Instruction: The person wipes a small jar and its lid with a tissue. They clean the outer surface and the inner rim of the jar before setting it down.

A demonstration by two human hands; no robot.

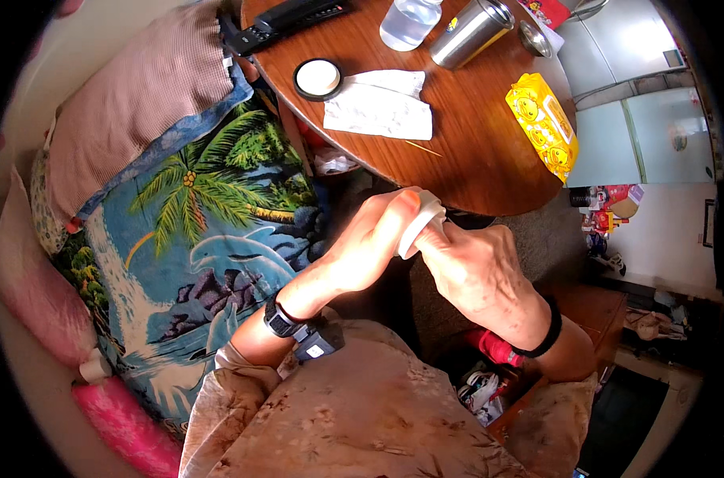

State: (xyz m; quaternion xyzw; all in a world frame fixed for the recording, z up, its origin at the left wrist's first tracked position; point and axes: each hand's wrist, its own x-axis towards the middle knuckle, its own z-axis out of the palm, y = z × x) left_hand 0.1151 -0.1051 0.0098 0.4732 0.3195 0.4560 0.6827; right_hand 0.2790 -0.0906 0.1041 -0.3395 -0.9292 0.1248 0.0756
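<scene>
A small white rounded piece [420, 225] with a curved rim is held between my hands, just off the near edge of the table. Its exact kind is hard to make out. My left hand [374, 239] grips it from the left with the thumb along its top. My right hand [481, 271] is closed against its right side, and the fingertips are partly hidden by it. On the table beyond lie a black-rimmed lid with a white centre [318, 78], a creased white tissue [382, 107] and a thin wooden toothpick [423, 149].
The round brown wooden table [473, 163] also holds a yellow wipes pack [543, 127], a steel tumbler [472, 33], a small steel lid [535, 38], a clear bottle [410, 24] and a black handset [286, 24]. At left is a bed with a palm-printed blanket [195, 223].
</scene>
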